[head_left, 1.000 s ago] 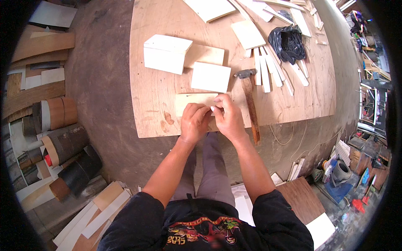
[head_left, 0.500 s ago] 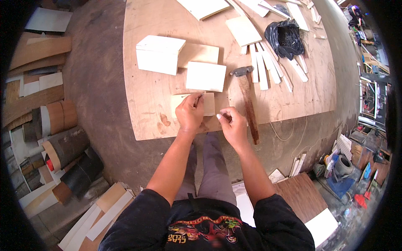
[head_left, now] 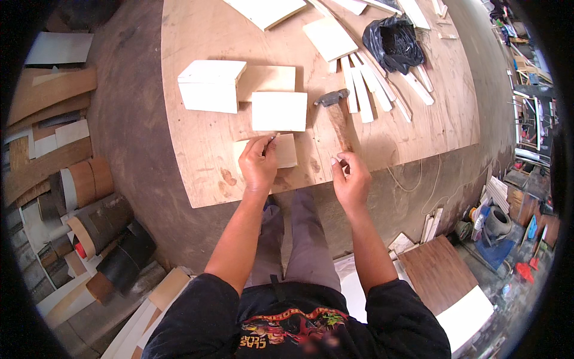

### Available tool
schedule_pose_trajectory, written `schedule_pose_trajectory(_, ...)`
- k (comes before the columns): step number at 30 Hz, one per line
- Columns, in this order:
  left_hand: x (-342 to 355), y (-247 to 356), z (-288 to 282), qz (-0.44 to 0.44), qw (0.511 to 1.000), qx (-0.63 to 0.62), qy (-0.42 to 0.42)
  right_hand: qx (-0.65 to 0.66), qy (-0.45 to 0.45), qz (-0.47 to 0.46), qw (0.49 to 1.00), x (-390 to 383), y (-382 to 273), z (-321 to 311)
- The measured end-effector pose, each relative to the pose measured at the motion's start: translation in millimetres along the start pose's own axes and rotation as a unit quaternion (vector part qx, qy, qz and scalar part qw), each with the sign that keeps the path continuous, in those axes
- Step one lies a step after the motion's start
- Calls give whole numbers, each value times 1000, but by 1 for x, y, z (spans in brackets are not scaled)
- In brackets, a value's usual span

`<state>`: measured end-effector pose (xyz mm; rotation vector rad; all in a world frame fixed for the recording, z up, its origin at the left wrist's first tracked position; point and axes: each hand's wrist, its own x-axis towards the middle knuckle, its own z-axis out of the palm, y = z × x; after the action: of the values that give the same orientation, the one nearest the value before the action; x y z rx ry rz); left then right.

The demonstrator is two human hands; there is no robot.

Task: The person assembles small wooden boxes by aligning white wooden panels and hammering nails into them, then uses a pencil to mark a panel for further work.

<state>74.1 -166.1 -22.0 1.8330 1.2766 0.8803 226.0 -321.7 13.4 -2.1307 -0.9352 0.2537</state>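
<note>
My left hand [head_left: 257, 164] is closed on a small metal piece, apparently a nail [head_left: 272, 138], over a pale board [head_left: 287, 152] near the table's front edge. My right hand [head_left: 351, 182] has curled fingers over the lower end of the hammer's wooden handle [head_left: 339, 125]; what those fingers hold is unclear. The hammer head [head_left: 331, 97] points away from me. Just beyond my left hand lies a white rectangular board [head_left: 279, 112], beside a boxlike white assembly [head_left: 207, 90] and another board [head_left: 269, 78] behind it.
The plywood table [head_left: 197, 158] carries loose pale strips [head_left: 365, 90], larger white boards [head_left: 329, 36] and a black plastic bag [head_left: 391, 45]. A cord [head_left: 406, 188] lies on the floor. Wood offcuts and rolls [head_left: 89, 185] are at left; stacked panels [head_left: 436, 272] and clutter are at lower right.
My hands have separated: the right moved right and down onto the hammer handle's lower end, the left slightly left with the small piece. The view has shifted, moving the table contents left.
</note>
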Motion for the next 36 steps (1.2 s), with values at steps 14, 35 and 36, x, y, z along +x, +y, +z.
schedule_pose_trajectory(14, 0, 0, -2, 25, 1000, 9, -2, -95, 0, 3, 995, 3, 11, -3)
schedule_pose_trajectory(35, -3, -4, -3, 81, 996, 37, -5, -234, -3, 14, 972, 16, 5, 7)
schedule_pose_trajectory(36, -3, -4, -3, 81, 996, 39, -8, -235, 4, 14, 972, 16, 5, 7)
